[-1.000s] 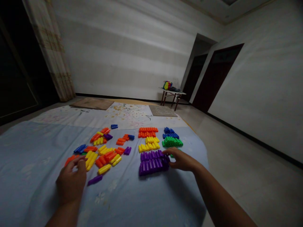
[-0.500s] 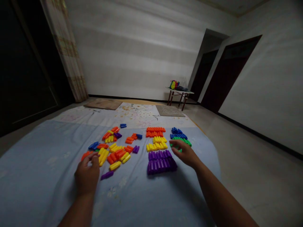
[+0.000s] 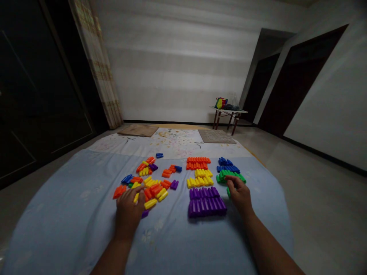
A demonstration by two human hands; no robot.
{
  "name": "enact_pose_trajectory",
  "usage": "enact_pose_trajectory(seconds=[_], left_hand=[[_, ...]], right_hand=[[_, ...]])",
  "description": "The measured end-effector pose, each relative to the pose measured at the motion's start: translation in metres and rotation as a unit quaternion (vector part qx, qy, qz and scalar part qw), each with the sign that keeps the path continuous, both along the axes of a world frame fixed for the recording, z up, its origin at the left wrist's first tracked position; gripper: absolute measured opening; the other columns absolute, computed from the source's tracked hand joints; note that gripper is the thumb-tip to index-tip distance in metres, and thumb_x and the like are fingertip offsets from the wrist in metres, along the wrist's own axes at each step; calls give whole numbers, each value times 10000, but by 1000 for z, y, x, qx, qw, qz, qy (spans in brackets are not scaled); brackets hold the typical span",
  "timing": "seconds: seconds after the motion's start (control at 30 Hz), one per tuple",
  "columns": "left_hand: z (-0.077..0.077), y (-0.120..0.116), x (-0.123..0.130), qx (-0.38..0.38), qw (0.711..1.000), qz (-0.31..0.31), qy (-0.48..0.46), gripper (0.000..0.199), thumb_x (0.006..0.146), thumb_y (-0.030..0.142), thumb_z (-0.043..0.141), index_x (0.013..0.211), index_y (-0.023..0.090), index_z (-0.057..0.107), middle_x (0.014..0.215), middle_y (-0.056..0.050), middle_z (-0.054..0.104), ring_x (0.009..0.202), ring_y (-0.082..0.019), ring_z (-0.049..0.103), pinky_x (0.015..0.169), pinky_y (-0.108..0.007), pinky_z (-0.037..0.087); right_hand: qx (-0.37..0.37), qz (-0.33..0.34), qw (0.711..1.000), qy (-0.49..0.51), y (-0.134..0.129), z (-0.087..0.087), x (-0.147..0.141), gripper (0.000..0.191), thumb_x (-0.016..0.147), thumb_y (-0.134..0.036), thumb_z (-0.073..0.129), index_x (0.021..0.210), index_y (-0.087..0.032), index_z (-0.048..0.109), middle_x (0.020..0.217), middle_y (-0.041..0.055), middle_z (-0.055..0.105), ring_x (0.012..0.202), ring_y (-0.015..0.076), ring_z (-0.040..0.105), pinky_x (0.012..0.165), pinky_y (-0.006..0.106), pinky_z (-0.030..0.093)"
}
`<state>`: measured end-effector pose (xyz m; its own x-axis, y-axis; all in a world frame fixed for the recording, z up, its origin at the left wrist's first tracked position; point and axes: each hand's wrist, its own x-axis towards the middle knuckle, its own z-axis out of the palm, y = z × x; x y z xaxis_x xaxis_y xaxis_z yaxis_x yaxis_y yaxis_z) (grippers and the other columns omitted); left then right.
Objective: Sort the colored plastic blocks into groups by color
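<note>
My left hand (image 3: 129, 206) bends over the loose pile, its thumb and fingers around yellow bullet-shaped blocks (image 3: 136, 197); part of the grip is hidden by the hand. Beside it lie loose orange blocks (image 3: 155, 190) and more yellow ones (image 3: 150, 204), with a purple block (image 3: 145, 214) partly behind the hand. On the right, my right hand (image 3: 240, 194) hovers at the near edge of the green row (image 3: 231, 176). Its fingers are slightly curled and apart, and a single green block (image 3: 228, 192) shows by the thumb.
Sorted rows of purple (image 3: 207, 207), yellow (image 3: 200, 181), orange (image 3: 197, 163) and blue blocks (image 3: 228, 168) lie near my right hand. Two flat boards (image 3: 139, 130) rest at the far end of the cloth (image 3: 172, 244). A small table (image 3: 229, 110) with bags stands near the wall.
The view has turned slightly left. My left hand has moved right onto the yellow blocks. My right hand has come lower and its fingers are more curled beside the green row.
</note>
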<state>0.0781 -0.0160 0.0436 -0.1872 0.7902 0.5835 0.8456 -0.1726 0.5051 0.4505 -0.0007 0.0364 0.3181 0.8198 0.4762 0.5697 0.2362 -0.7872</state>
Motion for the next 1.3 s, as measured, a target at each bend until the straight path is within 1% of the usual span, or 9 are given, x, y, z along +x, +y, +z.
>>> enact_pose_trajectory(seconds=[0.1,0.2,0.47,0.63,0.73,0.9,1.07,1.2,1.3], left_hand=[[3,-4,12,-65,993,-64,77,288,808,399,447,903,199,632,948,-63,676,934,-221,579,868,-386,377],[9,-7,26,-107,980,-84,145,292,818,379,449,951,187,625,962,-72,669,928,-224,571,839,-387,370],[9,0,53,-167,954,-54,244,288,830,292,424,1029,180,599,1017,-90,615,986,-221,527,843,-369,343],[9,12,57,-205,943,-34,260,293,798,237,463,1063,202,585,1019,-80,599,998,-224,525,864,-388,322],[10,14,54,-213,943,-71,247,294,802,216,457,1064,225,590,1048,-69,600,1012,-214,528,911,-407,295],[13,10,49,-239,937,-142,209,409,772,107,413,1101,283,581,1169,-34,578,1126,-193,481,983,-414,238],[26,3,60,-241,951,-71,182,351,845,290,359,1109,233,583,1156,-65,600,1115,-217,497,946,-411,296],[33,5,71,-298,930,-53,210,429,806,441,409,1098,186,591,1125,-100,619,1089,-256,517,945,-433,293],[34,9,72,-322,918,-54,226,430,779,404,440,1127,186,569,1159,-101,604,1103,-257,511,945,-427,291]], right_hand=[[7,6,1000,-11,1,0,0,261,807,-341,452,916,-176,622,897,71,666,798,189,613,753,324,482],[23,13,1000,-13,2,-2,0,252,802,-333,461,899,-176,631,878,63,673,792,187,614,739,313,481],[27,44,998,-23,3,-2,-4,249,824,-302,439,905,-170,635,863,64,671,727,166,605,675,284,471],[17,51,998,-27,3,-2,-4,239,824,-281,436,908,-169,629,857,63,670,734,167,602,677,284,469],[14,55,998,-29,3,-3,-3,240,820,-278,438,912,-170,632,858,61,669,730,164,601,665,281,469],[15,60,998,-24,5,-4,-2,241,812,-283,443,908,-177,638,862,57,677,750,167,616,688,288,481],[11,62,998,-23,6,-3,-2,232,811,-275,442,904,-182,633,864,55,681,760,166,623,687,284,486],[10,65,997,-27,5,0,-3,228,809,-258,439,900,-181,634,849,51,680,729,157,620,670,271,483],[13,67,997,-29,3,3,-4,226,808,-250,441,896,-178,636,829,48,678,690,148,613,648,261,479]])
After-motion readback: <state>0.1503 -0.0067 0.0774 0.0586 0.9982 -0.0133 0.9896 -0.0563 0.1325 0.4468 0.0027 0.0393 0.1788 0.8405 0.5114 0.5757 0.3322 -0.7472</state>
